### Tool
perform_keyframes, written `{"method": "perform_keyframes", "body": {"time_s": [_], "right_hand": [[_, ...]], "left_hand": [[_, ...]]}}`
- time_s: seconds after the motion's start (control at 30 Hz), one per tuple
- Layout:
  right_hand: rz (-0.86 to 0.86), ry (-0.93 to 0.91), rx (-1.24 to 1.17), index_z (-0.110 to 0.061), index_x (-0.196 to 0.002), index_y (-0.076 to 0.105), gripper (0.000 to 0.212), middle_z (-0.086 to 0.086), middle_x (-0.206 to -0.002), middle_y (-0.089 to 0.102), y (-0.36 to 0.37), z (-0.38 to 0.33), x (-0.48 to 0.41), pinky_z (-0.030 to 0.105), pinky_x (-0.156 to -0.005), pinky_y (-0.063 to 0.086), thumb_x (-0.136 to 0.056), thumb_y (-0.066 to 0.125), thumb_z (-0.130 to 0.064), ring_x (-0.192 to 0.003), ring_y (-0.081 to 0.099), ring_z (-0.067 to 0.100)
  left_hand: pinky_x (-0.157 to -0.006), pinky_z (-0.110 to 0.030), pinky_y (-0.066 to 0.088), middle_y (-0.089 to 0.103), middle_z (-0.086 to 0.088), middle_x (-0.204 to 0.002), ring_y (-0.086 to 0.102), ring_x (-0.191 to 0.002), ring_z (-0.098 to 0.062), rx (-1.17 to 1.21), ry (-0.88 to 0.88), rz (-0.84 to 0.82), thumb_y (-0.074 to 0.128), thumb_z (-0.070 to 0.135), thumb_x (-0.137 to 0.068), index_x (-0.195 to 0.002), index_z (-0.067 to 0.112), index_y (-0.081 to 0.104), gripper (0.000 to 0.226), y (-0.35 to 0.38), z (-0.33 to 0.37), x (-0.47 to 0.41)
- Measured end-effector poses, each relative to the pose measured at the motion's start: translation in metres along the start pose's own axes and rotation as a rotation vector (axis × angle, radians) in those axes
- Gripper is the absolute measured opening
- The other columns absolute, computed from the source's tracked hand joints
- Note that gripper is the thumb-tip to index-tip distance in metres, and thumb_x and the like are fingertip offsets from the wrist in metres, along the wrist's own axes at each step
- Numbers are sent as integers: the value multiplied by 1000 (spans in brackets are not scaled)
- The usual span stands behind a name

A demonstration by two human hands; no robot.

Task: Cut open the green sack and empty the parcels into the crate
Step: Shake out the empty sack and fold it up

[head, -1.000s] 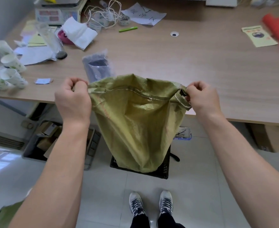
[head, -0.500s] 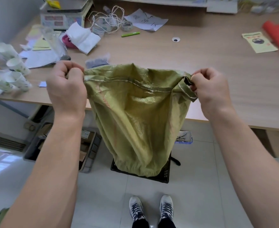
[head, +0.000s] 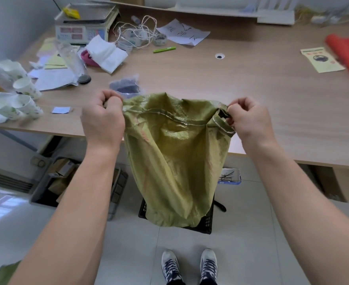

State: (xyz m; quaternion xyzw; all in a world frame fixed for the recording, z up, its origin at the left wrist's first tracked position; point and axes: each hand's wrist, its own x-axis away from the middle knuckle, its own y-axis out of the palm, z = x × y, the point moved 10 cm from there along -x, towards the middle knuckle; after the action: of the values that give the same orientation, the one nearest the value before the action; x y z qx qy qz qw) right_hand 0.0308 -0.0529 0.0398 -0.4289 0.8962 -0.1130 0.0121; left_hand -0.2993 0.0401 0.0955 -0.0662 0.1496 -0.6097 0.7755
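A limp green woven sack (head: 175, 161) hangs in the air in front of the table edge, stitched seam uppermost. My left hand (head: 102, 120) is clenched on its left top corner. My right hand (head: 249, 120) is clenched on its right top corner. The sack's lower end drapes over a black plastic crate (head: 207, 222) on the floor and hides most of it, so I cannot see what is inside the crate. A dark parcel in clear plastic (head: 125, 87) lies on the table just behind the sack.
The wooden table (head: 251, 95) holds paper cups (head: 23, 93), papers, a weighing scale (head: 83, 23), white cords, a green pen (head: 164, 50) and a red sheet (head: 348, 52). A grey bin of boxes (head: 52, 182) stands under the table at left. My shoes (head: 190, 266) are just behind the crate.
Both hands lifted the sack and then dropped back lower with it. The sack's bottom stays draped over the crate.
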Motion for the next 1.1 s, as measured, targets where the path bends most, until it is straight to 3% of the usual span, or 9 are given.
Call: {"method": "perform_keyframes", "body": {"time_s": [0.1,0.3,0.47,0.67,0.87,1.1], "right_hand": [[-34,60,46,-21,-73,60,20,-4,-64,61,6,17,5,30,-56,46,-84,52,-8,-49,59,6],[-9,-67,-104,-20,-72,59,23,-3,-67,58,0,-25,2,20,-49,44,-87,51,-4,-49,56,7],[-16,2,-26,-20,-71,60,22,-2,-65,59,0,-13,6,24,-51,44,-85,51,-6,-46,57,3],[30,-155,-126,-18,-72,59,24,-2,-65,56,-18,-63,6,19,-48,44,-87,50,-2,-45,53,2],[-18,-38,-79,-18,-72,60,23,0,-67,58,-5,-43,11,22,-51,44,-87,51,-2,-46,55,4],[40,-197,-159,-19,-74,60,21,1,-68,56,-20,-89,11,22,-51,45,-86,51,-3,-48,54,4]], "left_hand": [[-51,-27,35,50,9,-52,43,-48,-7,-9,-57,-10,49,16,-77,-63,27,60,21,3,-13,6],[-49,-25,34,52,9,-57,43,-52,-9,111,68,34,49,12,-76,-66,27,62,22,-8,28,-3],[-49,-26,35,50,8,-56,42,-46,-4,3,-16,0,50,15,-79,-66,27,60,21,-2,15,7],[-51,-26,35,51,8,-58,45,-55,-7,216,124,87,48,7,-76,-67,25,62,24,-27,59,-5],[-58,-29,39,55,8,-61,49,-59,-10,104,34,33,50,13,-75,-67,27,63,20,-15,43,-1],[-55,-33,35,51,6,-60,45,-59,-13,255,201,102,48,7,-75,-67,26,61,24,-30,83,-5]]}}
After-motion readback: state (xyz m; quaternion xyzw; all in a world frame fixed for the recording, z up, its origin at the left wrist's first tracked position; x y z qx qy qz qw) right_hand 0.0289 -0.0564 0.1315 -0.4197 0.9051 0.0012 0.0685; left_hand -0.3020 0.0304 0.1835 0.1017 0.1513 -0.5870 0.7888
